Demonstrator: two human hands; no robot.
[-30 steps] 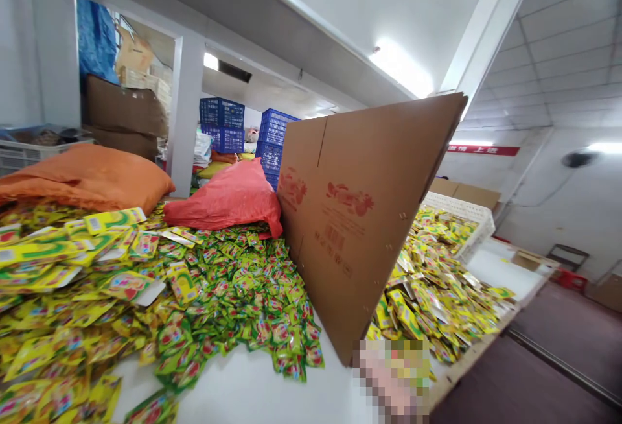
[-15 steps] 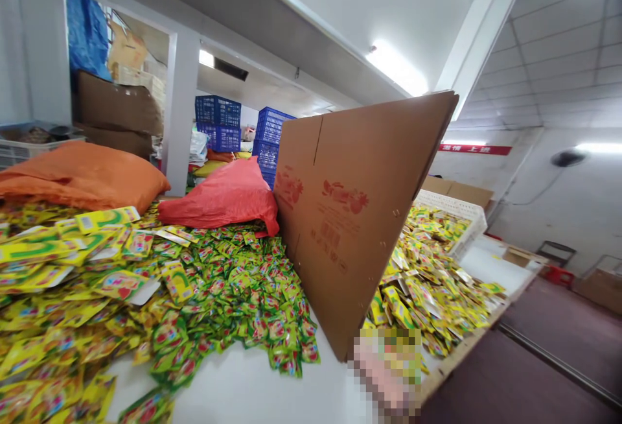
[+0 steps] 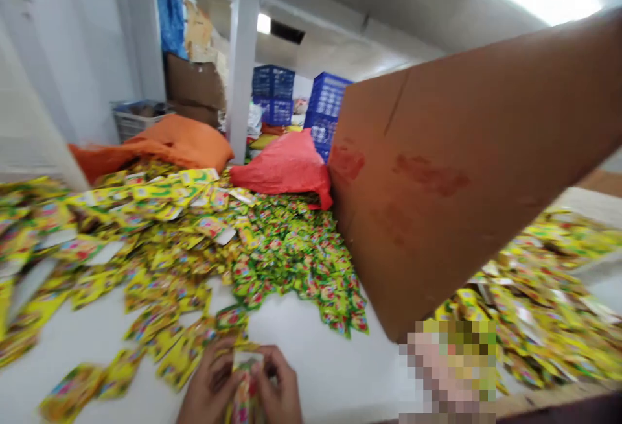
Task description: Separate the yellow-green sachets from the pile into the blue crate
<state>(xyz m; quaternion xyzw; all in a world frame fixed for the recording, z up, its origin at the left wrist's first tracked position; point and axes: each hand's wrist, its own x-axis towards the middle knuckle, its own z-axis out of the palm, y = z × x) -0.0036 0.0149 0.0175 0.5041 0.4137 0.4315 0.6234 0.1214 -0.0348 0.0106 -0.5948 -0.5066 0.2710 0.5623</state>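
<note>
At the bottom of the view my left hand (image 3: 207, 385) and my right hand (image 3: 280, 388) are close together over the table (image 3: 321, 372). Between them is a small yellow printed carton (image 3: 244, 395) with a pale flap at its top, pinched from both sides by fingers and thumbs. Motion blur hides its finer detail. Just beyond my hands lie scattered yellow packets (image 3: 177, 356). Farther off spreads a heap of small green sachets with red prints (image 3: 291, 249).
A tall cardboard sheet (image 3: 437, 216) stands slanted at right, with more yellow packets (image 3: 539, 301) behind it. An orange sack (image 3: 184, 142) and a red sack (image 3: 286, 168) rest at the back. Blue crates (image 3: 272, 96) stand beyond. A blurred-out patch (image 3: 451, 365) covers something at lower right.
My view has swung left and down, so the cardboard now looks larger and farther right. Both my hands have come into view, holding the carton.
</note>
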